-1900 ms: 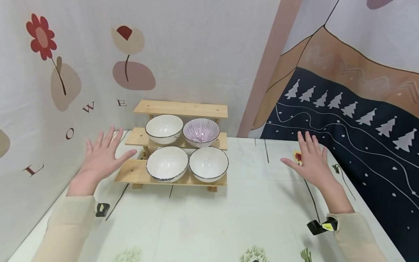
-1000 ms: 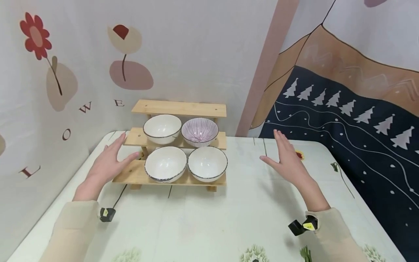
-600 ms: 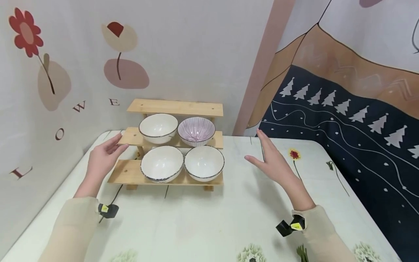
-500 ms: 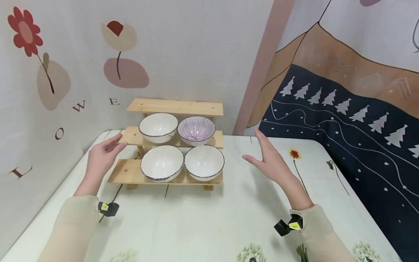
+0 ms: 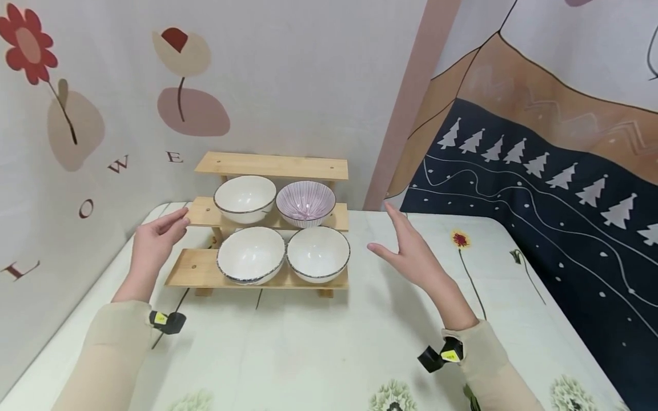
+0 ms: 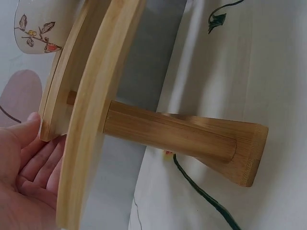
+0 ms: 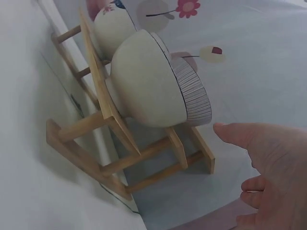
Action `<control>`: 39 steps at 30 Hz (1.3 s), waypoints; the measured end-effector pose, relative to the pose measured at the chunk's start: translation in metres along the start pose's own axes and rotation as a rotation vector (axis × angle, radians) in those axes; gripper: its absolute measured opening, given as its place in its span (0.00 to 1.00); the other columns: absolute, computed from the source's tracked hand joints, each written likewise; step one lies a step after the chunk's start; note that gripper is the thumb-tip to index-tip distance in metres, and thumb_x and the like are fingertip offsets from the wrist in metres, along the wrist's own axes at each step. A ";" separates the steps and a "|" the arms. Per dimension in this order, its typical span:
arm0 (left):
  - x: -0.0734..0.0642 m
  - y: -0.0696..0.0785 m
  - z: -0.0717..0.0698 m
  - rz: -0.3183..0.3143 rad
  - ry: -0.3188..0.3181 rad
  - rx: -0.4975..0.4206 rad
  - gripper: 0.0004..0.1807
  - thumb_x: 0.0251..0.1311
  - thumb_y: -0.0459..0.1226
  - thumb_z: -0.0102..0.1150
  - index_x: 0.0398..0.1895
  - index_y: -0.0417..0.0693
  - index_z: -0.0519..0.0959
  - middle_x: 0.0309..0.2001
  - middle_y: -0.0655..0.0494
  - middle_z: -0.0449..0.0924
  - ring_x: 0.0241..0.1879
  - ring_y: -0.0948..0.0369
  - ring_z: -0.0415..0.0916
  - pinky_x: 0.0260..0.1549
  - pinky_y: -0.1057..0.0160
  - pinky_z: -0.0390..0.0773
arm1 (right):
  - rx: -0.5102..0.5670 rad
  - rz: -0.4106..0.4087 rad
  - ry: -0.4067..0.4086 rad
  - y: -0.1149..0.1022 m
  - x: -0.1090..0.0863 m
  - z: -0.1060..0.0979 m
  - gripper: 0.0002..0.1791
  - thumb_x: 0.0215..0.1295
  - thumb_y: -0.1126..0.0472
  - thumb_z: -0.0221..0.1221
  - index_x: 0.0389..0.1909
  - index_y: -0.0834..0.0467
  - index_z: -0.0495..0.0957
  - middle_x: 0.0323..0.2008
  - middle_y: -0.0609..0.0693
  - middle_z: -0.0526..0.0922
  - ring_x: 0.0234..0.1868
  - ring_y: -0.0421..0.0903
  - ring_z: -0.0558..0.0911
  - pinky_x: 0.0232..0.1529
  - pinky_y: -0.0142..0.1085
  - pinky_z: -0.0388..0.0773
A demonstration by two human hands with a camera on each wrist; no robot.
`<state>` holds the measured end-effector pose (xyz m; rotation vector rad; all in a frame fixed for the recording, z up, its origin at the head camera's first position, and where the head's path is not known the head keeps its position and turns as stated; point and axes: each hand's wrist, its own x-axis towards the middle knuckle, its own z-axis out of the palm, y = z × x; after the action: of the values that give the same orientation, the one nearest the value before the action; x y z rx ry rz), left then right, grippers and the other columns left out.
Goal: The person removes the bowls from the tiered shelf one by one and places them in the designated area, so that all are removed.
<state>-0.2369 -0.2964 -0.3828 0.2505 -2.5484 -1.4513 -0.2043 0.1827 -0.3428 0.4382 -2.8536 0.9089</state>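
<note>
A three-tier wooden display rack holds several bowls. A white bowl and a purple-striped bowl stand on its middle shelf. Two white bowls with dark rims, one left and one right, sit on the bottom shelf. My left hand is at the left end of the middle shelf; in the left wrist view its thumb and curled fingers pinch that end. My right hand hovers right of the rack, thumb spread from straight fingers, holding nothing. In the right wrist view its thumb points toward the striped bowl.
The rack's bare top shelf is close to the back curtain. A pale floral cloth covers the table. Dark fabric with tree prints hangs along the right side.
My left hand has come in to the middle shelf's end, its fingers bending. The right hand has moved left toward the rack, still unfolded. The head view has shifted slightly right; the bowls stay put.
</note>
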 end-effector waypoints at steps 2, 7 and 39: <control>0.001 -0.001 0.000 -0.002 -0.005 -0.036 0.33 0.71 0.55 0.52 0.72 0.46 0.67 0.68 0.45 0.70 0.40 0.91 0.71 0.45 0.88 0.78 | 0.013 -0.003 -0.001 -0.002 0.000 0.001 0.51 0.67 0.45 0.64 0.81 0.51 0.43 0.81 0.53 0.48 0.80 0.54 0.51 0.79 0.59 0.58; 0.002 -0.003 0.000 -0.006 -0.021 -0.092 0.33 0.69 0.53 0.55 0.72 0.46 0.68 0.68 0.58 0.73 0.39 0.91 0.71 0.43 0.90 0.77 | 0.047 0.002 -0.016 -0.006 -0.002 0.003 0.49 0.67 0.46 0.64 0.80 0.50 0.46 0.81 0.52 0.49 0.80 0.54 0.51 0.79 0.59 0.58; 0.008 0.000 0.000 -0.083 -0.130 -0.431 0.36 0.69 0.44 0.58 0.75 0.42 0.59 0.77 0.43 0.53 0.41 0.87 0.75 0.47 0.86 0.79 | 0.220 -0.106 -0.073 -0.023 -0.004 0.026 0.43 0.67 0.50 0.64 0.77 0.54 0.56 0.77 0.53 0.61 0.76 0.54 0.62 0.76 0.53 0.67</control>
<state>-0.2445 -0.2984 -0.3815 0.2002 -2.2609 -2.0592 -0.1941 0.1506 -0.3526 0.6520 -2.7725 1.2152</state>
